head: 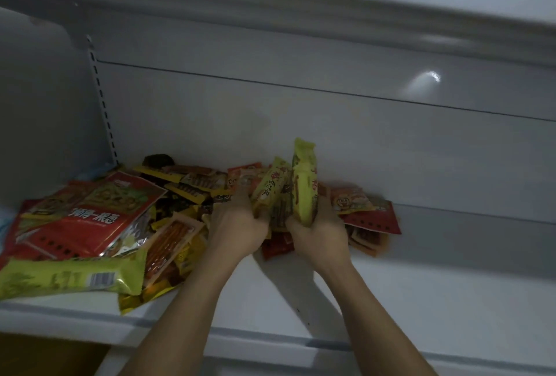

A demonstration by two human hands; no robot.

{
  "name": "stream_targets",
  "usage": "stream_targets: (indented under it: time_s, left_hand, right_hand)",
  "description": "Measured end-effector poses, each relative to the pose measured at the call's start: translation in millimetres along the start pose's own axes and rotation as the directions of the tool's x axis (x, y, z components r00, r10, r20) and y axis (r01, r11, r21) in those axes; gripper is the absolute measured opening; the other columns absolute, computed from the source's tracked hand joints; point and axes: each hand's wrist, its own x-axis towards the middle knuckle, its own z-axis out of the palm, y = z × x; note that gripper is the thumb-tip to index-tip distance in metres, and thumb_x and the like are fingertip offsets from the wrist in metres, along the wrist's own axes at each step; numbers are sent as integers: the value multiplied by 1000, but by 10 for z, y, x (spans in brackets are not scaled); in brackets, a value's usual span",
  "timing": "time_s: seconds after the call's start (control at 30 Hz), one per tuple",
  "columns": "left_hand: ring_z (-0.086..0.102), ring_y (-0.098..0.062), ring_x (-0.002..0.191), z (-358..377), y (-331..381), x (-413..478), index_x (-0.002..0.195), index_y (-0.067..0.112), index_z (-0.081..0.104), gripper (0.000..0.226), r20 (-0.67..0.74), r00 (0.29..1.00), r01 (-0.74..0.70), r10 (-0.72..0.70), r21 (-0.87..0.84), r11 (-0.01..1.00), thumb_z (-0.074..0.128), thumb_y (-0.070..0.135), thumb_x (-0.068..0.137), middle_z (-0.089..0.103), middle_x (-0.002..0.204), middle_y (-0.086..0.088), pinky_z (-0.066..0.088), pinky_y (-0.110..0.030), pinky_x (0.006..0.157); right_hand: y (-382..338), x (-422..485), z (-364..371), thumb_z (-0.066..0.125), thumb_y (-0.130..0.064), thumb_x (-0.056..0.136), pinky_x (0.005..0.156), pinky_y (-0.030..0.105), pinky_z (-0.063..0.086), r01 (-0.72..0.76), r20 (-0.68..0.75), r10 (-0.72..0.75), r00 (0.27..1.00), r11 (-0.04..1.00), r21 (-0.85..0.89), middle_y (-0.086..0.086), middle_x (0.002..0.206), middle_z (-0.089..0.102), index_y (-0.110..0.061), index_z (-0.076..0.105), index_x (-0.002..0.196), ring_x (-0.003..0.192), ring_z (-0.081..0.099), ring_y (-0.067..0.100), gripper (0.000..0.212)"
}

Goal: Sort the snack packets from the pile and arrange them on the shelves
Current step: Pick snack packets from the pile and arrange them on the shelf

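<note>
Head view, looking forward and down. A white shelf (421, 285) in dim light, smooth and faintly glossy. Behind it a pale back panel (301, 122), crossed by one dark horizontal seam, with one bright glint of reflected light toward the right. Overhead, the grey lip of an upper shelf (361, 5). At the left corner, one slotted strip (100, 98) running upward beside a plain side panel (39, 104). Below the front edge, at lower left, a brown patch (45, 354) (wood or cardboard, hard to tell).

On the left half of the shelf, one loose pile (186, 192) of snack packets, overlapping and too jumbled to count. Among them:
- one big red bag (90, 219), on top at the left
- one long green packet (69, 279), lying flat at the front with its barcode up
- one clear packet of orange sticks (171, 240), just right of the bag
- one flat red packet (373, 220) at the pile's right end, with one orange packet (352, 198) resting on it

Two bare hands, close together over the right part of the pile, not quite touching. Left hand (237, 225) curled round one yellow packet (270, 186), held tilted. Right hand (319, 225) clamped on one yellow-green packet (305, 183), held upright and taller than its neighbour. Between the two, a sliver of something darker, unclear. Both held packets raised above the pile, in front of the back panel.
</note>
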Motion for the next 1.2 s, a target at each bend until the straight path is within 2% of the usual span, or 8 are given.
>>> stream_targets:
  time_s: [0.13, 0.3, 0.4, 0.57, 0.73, 0.83, 0.93, 1.2]
  left_hand:
    - [56, -13, 73, 38, 132, -68, 124, 14, 42, 36, -42, 998, -60, 53, -176, 983, 60, 26, 94, 57, 86, 8, 44, -21, 56]
    - [57, -12, 100, 124, 362, -206, 141, 25, 40, 53, -46, 987, -159, 153, -415, 896, 65, 21, 94, 57, 103, 15, 42, -23, 82]
    - [55, -9, 106, 301, 523, -306, 143, 27, 42, 51, -48, 984, -174, 171, -458, 872, 60, 32, 96, 59, 111, 17, 41, -22, 86]
    - [59, -3, 98, 753, 946, -622, 132, 31, 51, 32, -31, 985, -156, 167, -566, 810, 51, 34, 100, 60, 106, 23, 43, -9, 71]
    - [62, 1, 93, 1290, 1451, -1039, 119, 44, 53, 28, 122, 983, -19, 137, -677, 736, 60, 29, 96, 65, 107, 19, 55, -33, 76]
    - [65, 4, 87, 1584, 1773, -1300, 115, 44, 57, 33, 118, 976, -43, 182, -719, 694, 66, 23, 93, 68, 105, 17, 55, -29, 70]
    - [67, 1, 90, 1883, 2078, -1588, 118, 40, 59, 37, 127, 970, -38, 209, -766, 642, 69, 18, 91, 69, 106, 15, 51, -16, 69]
    - [62, -2, 109, 2597, 2782, -2297, 124, 46, 54, 46, 185, 927, -54, 325, -793, 606, 66, 14, 93, 64, 122, 19, 54, -20, 85]
  right_hand:
    - [15, -23, -166, 67, -19, 86, 58, 21, 39, 29, 14, -30, 999, 997, 73, 4, 88, 67, -13, 60, 104, 79, 59, 23, 21]
    - [166, 1, -374, 59, -28, 94, 64, 15, 42, 6, 15, -9, 1000, 982, 191, -2, 100, 64, -29, 46, 113, 86, 59, 16, 23]
    - [312, -11, -537, 46, -31, 95, 78, 39, 48, -19, 29, 13, 999, 978, 208, 5, 113, 59, -28, 39, 131, 96, 59, 25, 37]
    - [690, -154, -1062, 42, -43, 89, 79, 44, 56, 17, -9, -16, 1000, 992, 124, 4, 116, 59, -37, 38, 137, 102, 60, 28, 49]
    - [1140, -477, -1816, 52, -33, 95, 84, 37, 52, -2, -123, 15, 992, 994, 105, -8, 120, 59, -43, 33, 145, 104, 59, 12, 54]
    - [1379, -699, -2264, 59, -22, 94, 90, 31, 49, -35, -214, 57, 975, 993, 109, -13, 122, 56, -36, 39, 146, 110, 54, 9, 57]
    - [1650, -888, -2649, 60, -25, 94, 81, 24, 47, -99, -295, 125, 947, 990, 101, -10, 113, 56, -39, 41, 144, 100, 55, 4, 55]
    - [2227, -1433, -3606, 55, -15, 88, 60, 25, 45, -209, -292, 249, 923, 964, 163, 5, 97, 57, -49, 37, 141, 73, 57, 15, 65]
